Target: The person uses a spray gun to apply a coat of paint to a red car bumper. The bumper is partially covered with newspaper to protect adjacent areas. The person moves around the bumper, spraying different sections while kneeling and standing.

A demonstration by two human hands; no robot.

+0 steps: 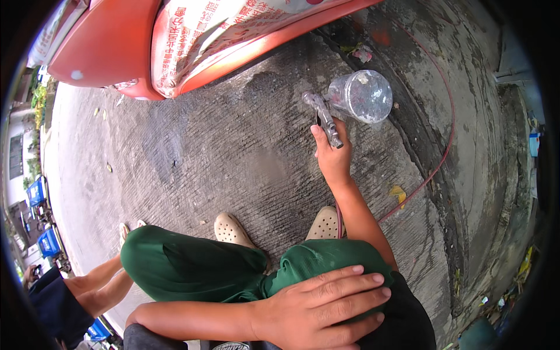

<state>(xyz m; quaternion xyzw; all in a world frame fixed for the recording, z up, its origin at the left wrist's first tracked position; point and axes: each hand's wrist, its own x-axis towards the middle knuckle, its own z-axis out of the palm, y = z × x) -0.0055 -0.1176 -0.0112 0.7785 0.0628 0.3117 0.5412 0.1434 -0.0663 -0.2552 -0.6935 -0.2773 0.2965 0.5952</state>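
My right hand (335, 151) is stretched forward, its fingers wrapped round the handle of a metal spray gun (319, 111). A clear plastic cup (368, 98), whitish at its rim, shows just to the right of the gun; whether it is joined to the gun I cannot tell. Palm down, my left hand (332, 303) lies across my right thigh with its fingers extended and holds nothing. At the top, a red-orange car body (105, 52) is partly covered by white masking sheet (195, 44) with red print.
A thin red hose (449, 122) curves over the concrete on the right and runs back by my right shoe (324, 224). Another person's bare legs (99, 286) are at the lower left. A yellow leaf (398, 193) lies near the hose. Blue crates (48, 242) stand far left.
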